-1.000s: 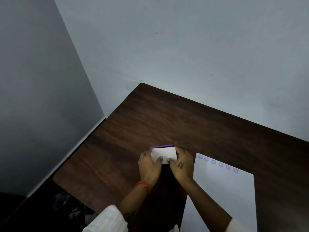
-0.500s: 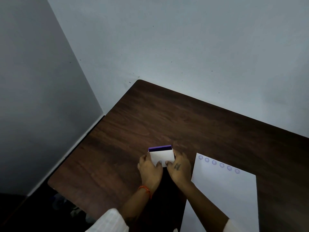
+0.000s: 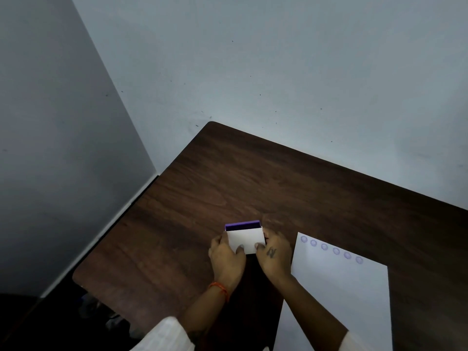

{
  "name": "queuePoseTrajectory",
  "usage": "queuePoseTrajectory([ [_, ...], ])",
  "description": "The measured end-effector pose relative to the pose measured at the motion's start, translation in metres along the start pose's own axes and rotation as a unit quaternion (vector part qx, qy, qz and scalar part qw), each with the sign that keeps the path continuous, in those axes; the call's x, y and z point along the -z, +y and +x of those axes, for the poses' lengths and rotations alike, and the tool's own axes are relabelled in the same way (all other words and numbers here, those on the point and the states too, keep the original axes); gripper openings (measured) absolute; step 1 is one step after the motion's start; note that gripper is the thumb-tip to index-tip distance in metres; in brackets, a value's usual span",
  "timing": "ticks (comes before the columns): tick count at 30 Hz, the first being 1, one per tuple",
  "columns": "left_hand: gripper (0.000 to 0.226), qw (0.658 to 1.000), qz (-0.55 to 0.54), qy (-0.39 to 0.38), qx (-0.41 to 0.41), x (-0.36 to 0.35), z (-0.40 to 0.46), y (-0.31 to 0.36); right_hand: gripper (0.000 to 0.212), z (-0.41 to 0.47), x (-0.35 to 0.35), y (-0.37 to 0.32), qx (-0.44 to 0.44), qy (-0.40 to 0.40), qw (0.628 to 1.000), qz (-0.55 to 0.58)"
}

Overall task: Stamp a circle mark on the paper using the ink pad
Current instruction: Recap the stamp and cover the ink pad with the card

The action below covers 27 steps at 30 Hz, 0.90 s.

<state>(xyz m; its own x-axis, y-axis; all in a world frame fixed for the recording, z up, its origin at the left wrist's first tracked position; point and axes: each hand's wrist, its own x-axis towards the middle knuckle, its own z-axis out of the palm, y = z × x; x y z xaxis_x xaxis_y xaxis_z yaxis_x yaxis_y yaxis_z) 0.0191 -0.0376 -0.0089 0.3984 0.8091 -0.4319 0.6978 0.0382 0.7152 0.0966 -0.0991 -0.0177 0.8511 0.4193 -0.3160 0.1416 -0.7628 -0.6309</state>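
The ink pad (image 3: 245,238) is a small box with a white lid and a purple edge showing along its far side, resting on the dark wooden table (image 3: 253,186). My left hand (image 3: 226,259) grips its left side and my right hand (image 3: 274,254) grips its right side, both thumbs pressed on the white lid. The white paper (image 3: 339,295) lies to the right of my right hand, with a row of several purple circle marks (image 3: 330,249) along its top edge. No stamp is visible.
The table sits in a corner between a grey wall on the left and a pale wall (image 3: 278,72) behind. Its left edge drops to a dark gap with clutter (image 3: 101,315) below. Bare tabletop extends beyond the ink pad.
Both hands stay on the ink pad; slightly more of the purple edge shows beyond the white lid. The camera view has shifted a little.
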Motion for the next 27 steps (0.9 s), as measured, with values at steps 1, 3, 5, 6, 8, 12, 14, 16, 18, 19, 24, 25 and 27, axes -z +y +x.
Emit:
queuePoseTrajectory([
  [1,0.055,1.000,0.001,0.000,0.001,0.000,0.000,0.000,0.046,0.001,0.000,0.000,-0.001,0.001,1.000,0.000],
  [3,0.054,1.000,0.001,0.002,-0.004,-0.001,0.001,-0.001,0.043,0.002,0.000,0.000,-0.005,0.002,1.000,-0.002],
  [5,0.053,1.000,0.001,0.005,-0.005,-0.002,0.002,-0.001,0.042,0.004,0.002,0.000,-0.002,0.003,1.000,-0.006],
  [6,0.052,1.000,0.000,0.007,-0.005,-0.002,0.002,-0.001,0.040,0.005,0.002,0.001,0.002,0.002,1.000,-0.007],
  [8,0.051,1.000,-0.001,0.012,-0.008,-0.002,0.003,-0.002,0.037,0.006,0.002,0.002,0.011,0.002,1.000,-0.009],
  [12,0.043,0.999,-0.002,0.034,-0.014,0.001,0.005,-0.002,0.038,0.009,0.000,0.005,0.010,-0.001,1.000,-0.011],
  [14,0.038,0.999,-0.005,0.046,-0.019,0.004,0.007,-0.002,0.039,0.011,-0.001,0.005,0.008,0.000,1.000,-0.011],
  [16,0.034,0.998,-0.017,0.052,-0.021,0.006,0.010,-0.003,0.039,0.013,-0.002,0.005,0.009,0.002,1.000,-0.014],
  [18,0.031,0.998,-0.028,0.055,-0.025,0.008,0.014,-0.005,0.040,0.014,-0.001,0.005,0.013,0.006,1.000,-0.016],
  [19,0.030,0.998,-0.032,0.057,-0.025,0.009,0.015,-0.006,0.041,0.015,-0.001,0.004,0.015,0.007,1.000,-0.019],
  [24,0.028,0.997,-0.046,0.062,-0.019,0.010,0.019,-0.008,0.045,0.021,-0.001,0.004,0.024,0.001,0.999,-0.029],
  [25,0.028,0.997,-0.047,0.061,-0.018,0.011,0.020,-0.008,0.045,0.021,0.000,0.003,0.023,-0.002,0.999,-0.030],
  [27,0.028,0.997,-0.044,0.060,-0.017,0.011,0.022,-0.007,0.045,0.022,0.001,0.003,0.034,-0.006,0.999,-0.036],
])
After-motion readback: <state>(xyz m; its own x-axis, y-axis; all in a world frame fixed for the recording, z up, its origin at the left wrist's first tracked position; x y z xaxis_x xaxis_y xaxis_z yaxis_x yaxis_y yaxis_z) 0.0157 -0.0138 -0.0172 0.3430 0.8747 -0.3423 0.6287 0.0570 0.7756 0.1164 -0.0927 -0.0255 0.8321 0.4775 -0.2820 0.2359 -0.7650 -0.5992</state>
